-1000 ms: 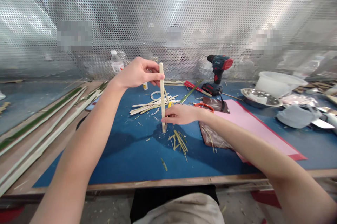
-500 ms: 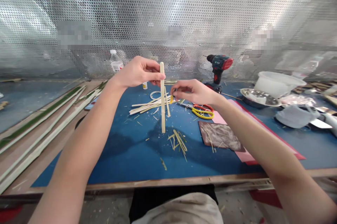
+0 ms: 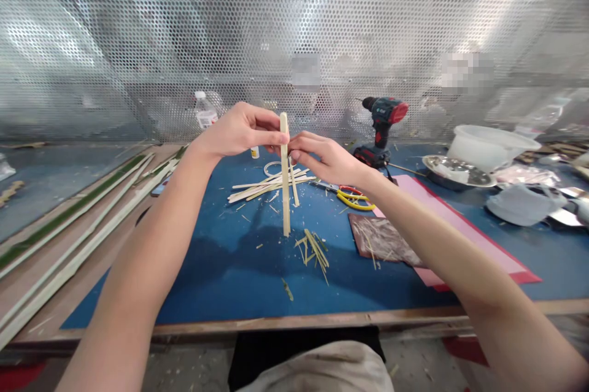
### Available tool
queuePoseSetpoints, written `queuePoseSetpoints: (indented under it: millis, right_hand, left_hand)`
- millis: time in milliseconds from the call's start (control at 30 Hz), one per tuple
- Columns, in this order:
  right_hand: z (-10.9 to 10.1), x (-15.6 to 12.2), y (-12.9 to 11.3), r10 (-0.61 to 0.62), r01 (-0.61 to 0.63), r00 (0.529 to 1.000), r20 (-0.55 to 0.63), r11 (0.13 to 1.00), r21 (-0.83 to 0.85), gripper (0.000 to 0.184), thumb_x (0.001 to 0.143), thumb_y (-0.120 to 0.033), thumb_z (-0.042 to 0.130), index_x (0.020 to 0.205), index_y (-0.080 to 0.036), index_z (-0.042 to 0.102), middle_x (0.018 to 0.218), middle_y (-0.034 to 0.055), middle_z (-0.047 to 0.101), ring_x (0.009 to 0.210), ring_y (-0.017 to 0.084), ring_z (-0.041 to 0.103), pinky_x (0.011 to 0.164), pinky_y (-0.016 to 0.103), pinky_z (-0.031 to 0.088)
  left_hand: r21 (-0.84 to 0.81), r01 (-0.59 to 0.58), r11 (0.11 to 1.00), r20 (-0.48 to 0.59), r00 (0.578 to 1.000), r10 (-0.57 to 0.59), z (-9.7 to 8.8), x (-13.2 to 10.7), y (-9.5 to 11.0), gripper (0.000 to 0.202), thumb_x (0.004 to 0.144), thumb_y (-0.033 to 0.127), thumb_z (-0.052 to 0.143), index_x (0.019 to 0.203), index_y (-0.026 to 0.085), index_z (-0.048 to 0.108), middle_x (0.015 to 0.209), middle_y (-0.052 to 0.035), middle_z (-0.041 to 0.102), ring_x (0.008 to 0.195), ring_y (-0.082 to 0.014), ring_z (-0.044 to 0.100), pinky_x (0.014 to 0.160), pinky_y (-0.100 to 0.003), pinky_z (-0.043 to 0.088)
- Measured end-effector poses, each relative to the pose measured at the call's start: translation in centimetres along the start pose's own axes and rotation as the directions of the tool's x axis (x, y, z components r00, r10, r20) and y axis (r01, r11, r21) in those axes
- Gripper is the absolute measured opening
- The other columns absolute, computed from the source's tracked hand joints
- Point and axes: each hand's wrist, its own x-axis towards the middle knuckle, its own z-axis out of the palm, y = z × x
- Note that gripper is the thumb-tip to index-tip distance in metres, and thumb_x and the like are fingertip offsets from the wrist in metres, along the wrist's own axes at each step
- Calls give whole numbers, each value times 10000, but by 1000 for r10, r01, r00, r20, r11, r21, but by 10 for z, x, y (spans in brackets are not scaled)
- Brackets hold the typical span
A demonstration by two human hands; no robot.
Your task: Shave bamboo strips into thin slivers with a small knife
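My left hand (image 3: 251, 128) is closed on a pale bamboo strip (image 3: 286, 196), gripping it near the top between thumb and fingers. The strip is upright, its lower end at the blue mat (image 3: 207, 281); whether it touches is unclear. Close against the strip's upper part, on its right side, is my right hand (image 3: 317, 156) with fingers pinched together; what they hold is hidden. Behind the strip lies a loose pile of bamboo strips (image 3: 257, 186). Thin bamboo slivers (image 3: 316, 251) are scattered in front of it. Scissors with red and yellow handles (image 3: 355, 199) lie to the right.
A cordless drill (image 3: 381, 125) stands at the back. On the right are a brown sheet (image 3: 381, 238), pink paper (image 3: 442, 220), a metal dish (image 3: 455, 172) and a white tub (image 3: 490, 146). Long bamboo lengths (image 3: 83, 226) lie left; a perforated metal screen (image 3: 257, 24) closes the back.
My right hand has moved left and slightly up to the strip. A small yellow thing seen below its fingers is now out of sight. My left hand keeps hold of the strip.
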Motion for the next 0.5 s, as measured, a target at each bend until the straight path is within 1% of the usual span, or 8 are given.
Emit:
queuePoseSetpoints:
  millis: [167, 267, 400, 500]
  right_hand:
    - [1, -2, 7, -27, 27, 999, 26, 999, -25, 307, 1114, -347, 412, 1201, -195, 665, 1045, 72, 644, 982, 182, 611, 896, 364, 526]
    - [0, -3, 10, -40, 41, 998, 54, 999, -9, 301, 1116, -365, 413, 1200, -202, 652, 1069, 69, 629, 990, 179, 601, 904, 360, 520]
    - [-5, -1, 10, -33, 29, 994, 107, 999, 42, 298, 1115, -362, 417, 1223, -200, 643, 1109, 71, 627, 1013, 178, 602, 936, 364, 518]
    - [-8, 0, 7, -24, 13, 987, 158, 997, 75, 310, 1114, -360, 411, 1242, -205, 648, 1159, 81, 637, 1050, 187, 607, 967, 384, 524]
  left_hand:
    - [-28, -5, 1000, 8, 1000, 5, 1, 1, -1, 222, 838, 379, 854, 880, 166, 806, 813, -43, 765, 739, -124, 696, 706, -205, 595]
    - [-29, -1, 1000, 20, 1000, 2, 2, 1, 0, 230, 844, 392, 845, 868, 167, 804, 816, -39, 764, 740, -129, 699, 708, -211, 597]
    - [-30, -25, 999, 31, 999, 26, 4, 2, 2, 214, 857, 385, 831, 876, 174, 805, 815, -30, 760, 732, -125, 687, 699, -210, 584]
    - [15, -36, 999, 32, 999, 35, 3, 2, 3, 209, 862, 396, 819, 853, 188, 799, 798, -16, 748, 727, -118, 681, 694, -199, 565]
